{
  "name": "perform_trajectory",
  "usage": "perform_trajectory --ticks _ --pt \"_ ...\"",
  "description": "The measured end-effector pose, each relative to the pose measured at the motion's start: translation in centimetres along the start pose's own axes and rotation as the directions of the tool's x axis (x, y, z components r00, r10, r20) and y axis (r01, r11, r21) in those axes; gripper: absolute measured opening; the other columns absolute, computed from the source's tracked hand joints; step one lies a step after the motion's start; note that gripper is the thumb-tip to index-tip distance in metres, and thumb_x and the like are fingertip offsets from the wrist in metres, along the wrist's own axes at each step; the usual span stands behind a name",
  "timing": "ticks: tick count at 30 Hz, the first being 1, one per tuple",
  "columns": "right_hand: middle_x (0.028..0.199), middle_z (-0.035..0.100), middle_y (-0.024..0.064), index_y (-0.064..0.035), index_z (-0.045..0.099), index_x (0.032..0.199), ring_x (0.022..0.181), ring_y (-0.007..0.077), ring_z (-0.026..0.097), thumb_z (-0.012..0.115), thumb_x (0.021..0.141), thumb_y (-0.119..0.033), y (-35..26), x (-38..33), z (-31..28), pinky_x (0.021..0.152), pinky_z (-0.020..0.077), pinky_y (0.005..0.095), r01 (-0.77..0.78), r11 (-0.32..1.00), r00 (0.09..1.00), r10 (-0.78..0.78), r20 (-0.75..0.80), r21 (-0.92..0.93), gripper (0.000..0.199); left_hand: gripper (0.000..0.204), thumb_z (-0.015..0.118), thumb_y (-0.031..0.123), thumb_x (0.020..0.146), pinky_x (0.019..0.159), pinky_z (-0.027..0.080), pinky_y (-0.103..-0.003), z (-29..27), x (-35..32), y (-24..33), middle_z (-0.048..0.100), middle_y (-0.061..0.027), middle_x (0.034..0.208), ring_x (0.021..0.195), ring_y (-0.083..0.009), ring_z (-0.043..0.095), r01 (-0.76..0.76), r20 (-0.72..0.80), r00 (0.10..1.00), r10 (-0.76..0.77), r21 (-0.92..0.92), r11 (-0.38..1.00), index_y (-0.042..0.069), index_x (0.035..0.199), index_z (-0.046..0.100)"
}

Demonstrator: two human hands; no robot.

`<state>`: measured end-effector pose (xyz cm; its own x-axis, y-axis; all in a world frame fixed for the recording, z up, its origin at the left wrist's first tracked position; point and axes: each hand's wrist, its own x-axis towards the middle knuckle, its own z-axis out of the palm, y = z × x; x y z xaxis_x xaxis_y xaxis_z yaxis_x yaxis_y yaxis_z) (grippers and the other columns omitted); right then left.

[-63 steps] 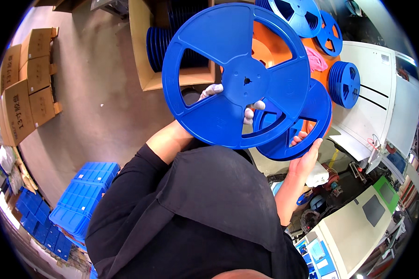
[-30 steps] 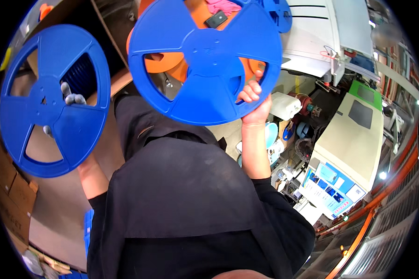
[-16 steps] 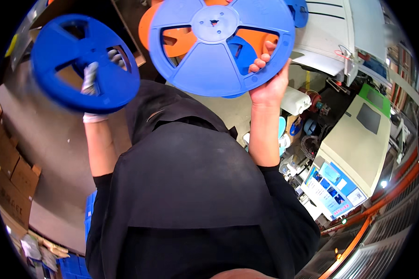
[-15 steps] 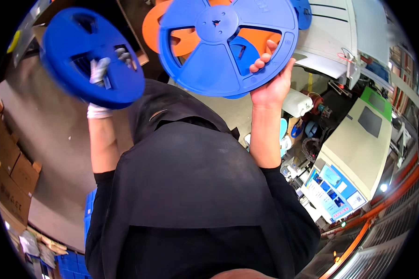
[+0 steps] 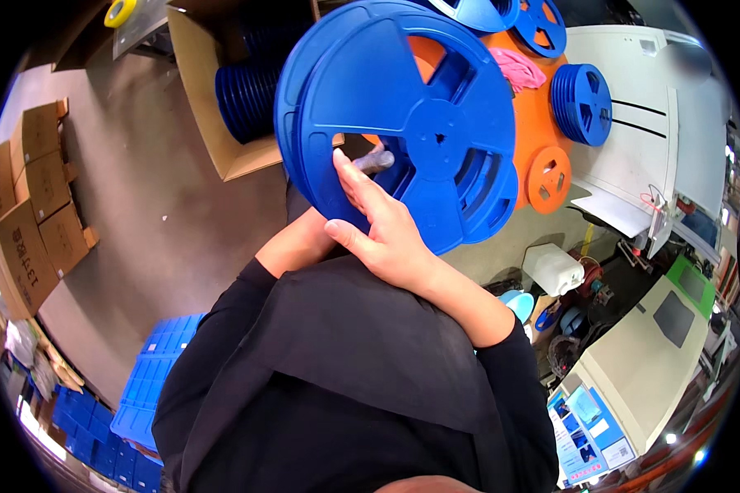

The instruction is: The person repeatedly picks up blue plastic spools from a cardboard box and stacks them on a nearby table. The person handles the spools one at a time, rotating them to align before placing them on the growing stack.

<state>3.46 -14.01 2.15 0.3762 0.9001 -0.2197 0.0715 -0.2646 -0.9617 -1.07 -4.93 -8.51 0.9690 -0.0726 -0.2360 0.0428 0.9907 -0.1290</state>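
Note:
A stack of blue plastic reels is held up in front of my chest, round faces toward me and slightly tilted. My left hand, in a pale glove, reaches behind the stack. Its fingertips show through a window of the front reel, curled on the reels, while the rest is hidden. Against the lower left of the front face lies my right hand, bare, with its fingers stretched out and its thumb apart. Its fingertips touch the edge of that same window.
An open cardboard box with several blue reels stands at the upper left. Behind my stack is an orange surface with more blue reels, an orange reel and a pink cloth. Blue crates stand lower left.
The reels held apart in my two hands are now together in one stack. My right hand has moved left and down, off its rim grip and onto the front face.

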Motion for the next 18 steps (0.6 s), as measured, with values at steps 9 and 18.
perform_trajectory --ticks 9,18 --pt "0.149 0.032 0.0207 -0.0017 0.024 0.147 0.138 0.0302 0.034 0.065 0.085 -0.011 -1.0 1.5 0.6 0.11 0.0316 0.0363 0.011 0.984 0.999 -0.003 0.041 -0.176 0.075 0.061 0.064 0.025 0.086 0.106 0.037 -0.044 1.5 0.7 -1.9 0.056 -0.0124 0.125 0.118 -0.0272 0.053 0.175 0.237 0.962 -0.14 -0.136 0.975 0.004 0.138 0.041" --pt "0.132 0.054 0.0176 0.0013 0.054 0.127 0.124 0.0288 0.052 0.07 0.081 -0.008 -3.4 0.0 -5.5 0.102 0.0411 0.0361 0.176 0.905 0.962 -0.242 -0.128 -0.388 0.05 0.065 0.066 0.025 0.083 0.108 0.036 -0.046 2.1 1.0 -1.7 0.056 -0.0142 0.125 0.12 -0.0292 0.052 0.215 0.317 0.936 -0.153 -0.17 0.962 0.004 0.139 0.039"
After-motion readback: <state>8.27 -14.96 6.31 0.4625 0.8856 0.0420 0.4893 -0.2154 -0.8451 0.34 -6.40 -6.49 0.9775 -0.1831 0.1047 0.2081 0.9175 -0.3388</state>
